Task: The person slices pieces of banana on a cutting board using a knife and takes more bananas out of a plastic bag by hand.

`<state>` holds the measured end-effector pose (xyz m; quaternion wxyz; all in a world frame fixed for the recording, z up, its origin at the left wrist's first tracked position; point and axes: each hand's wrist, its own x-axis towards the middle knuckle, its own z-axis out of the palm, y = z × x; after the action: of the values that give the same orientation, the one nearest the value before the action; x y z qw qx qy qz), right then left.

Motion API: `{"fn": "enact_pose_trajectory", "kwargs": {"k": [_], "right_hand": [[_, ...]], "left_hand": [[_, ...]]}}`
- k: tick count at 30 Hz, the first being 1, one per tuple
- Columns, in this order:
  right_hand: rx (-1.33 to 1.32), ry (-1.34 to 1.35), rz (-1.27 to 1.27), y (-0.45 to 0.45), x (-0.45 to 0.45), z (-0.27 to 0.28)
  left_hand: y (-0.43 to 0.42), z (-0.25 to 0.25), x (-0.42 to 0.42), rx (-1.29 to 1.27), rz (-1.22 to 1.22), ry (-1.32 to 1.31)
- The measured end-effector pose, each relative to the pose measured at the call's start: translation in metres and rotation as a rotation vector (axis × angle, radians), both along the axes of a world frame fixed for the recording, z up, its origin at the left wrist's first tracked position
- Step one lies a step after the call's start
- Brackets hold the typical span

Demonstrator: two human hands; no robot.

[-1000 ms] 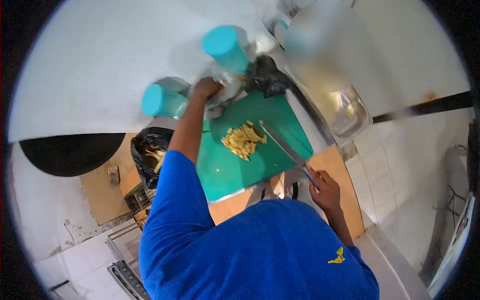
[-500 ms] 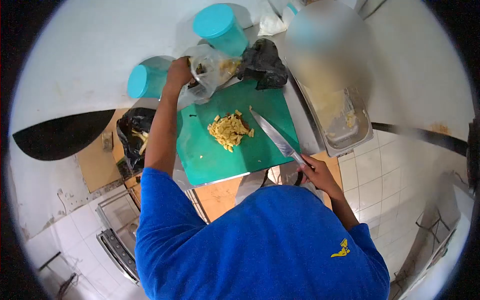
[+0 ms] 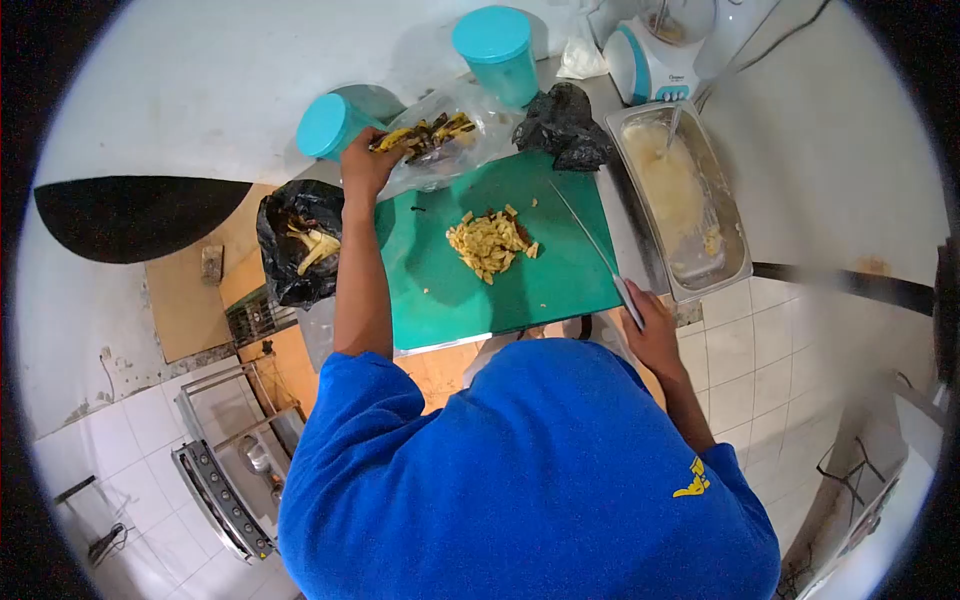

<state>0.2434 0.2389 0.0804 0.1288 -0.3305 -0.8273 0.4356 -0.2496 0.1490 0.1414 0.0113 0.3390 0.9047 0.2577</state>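
My left hand (image 3: 368,168) is closed on the left end of some yellow bananas (image 3: 430,136) with dark patches. They lie over a clear plastic bag (image 3: 488,140) behind the cutting board. In my right hand (image 3: 654,330) is a kitchen knife (image 3: 602,248), gripped by its handle at the board's right edge. Its blade points away from me, turned nearly edge-on. On the green cutting board (image 3: 440,310) sits a heap of chopped banana pieces (image 3: 488,244), with a few loose bits around it.
A black bag (image 3: 275,250) holding peels (image 3: 315,248) stands left of the board. Behind are two turquoise-lidded containers (image 3: 490,38) (image 3: 325,128) and a crumpled black bag (image 3: 565,125). On the right are a metal pan of pale batter (image 3: 665,190) and a blender (image 3: 655,60).
My left hand has drawn the bananas into view from the clear bag, which now lies flatter. The knife has turned more edge-on in my right hand. The view has shifted.
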Motion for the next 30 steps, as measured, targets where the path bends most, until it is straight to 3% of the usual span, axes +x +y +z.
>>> {"fn": "enact_pose_trajectory", "kwargs": {"k": [6, 9, 12, 15, 18, 23, 30], "right_hand": [[0.233, 0.216, 0.066, -0.013, -0.095, 0.052], [0.309, -0.078, 0.125, -0.008, -0.145, 0.072], [0.385, -0.050, 0.123, 0.008, -0.182, 0.036], [0.190, 0.052, 0.170, 0.018, -0.208, 0.027], [-0.039, -0.018, 0.124, 0.007, -0.223, 0.055], [-0.139, -0.126, 0.147, -0.011, -0.229, 0.097], [-0.101, -0.125, 0.209, -0.013, -0.228, 0.102]], "left_hand": [[0.006, -0.018, -0.036, -0.475, -0.129, 0.035], [0.010, -0.023, -0.028, -0.513, -0.186, 0.065], [0.010, -0.032, -0.022, -0.530, -0.196, 0.102], [0.001, -0.026, -0.012, -0.504, -0.227, 0.193], [-0.002, -0.036, -0.016, -0.455, -0.243, 0.212], [-0.002, -0.020, -0.019, -0.552, -0.318, 0.157], [0.004, -0.009, -0.012, -0.583, -0.330, 0.176]]}}
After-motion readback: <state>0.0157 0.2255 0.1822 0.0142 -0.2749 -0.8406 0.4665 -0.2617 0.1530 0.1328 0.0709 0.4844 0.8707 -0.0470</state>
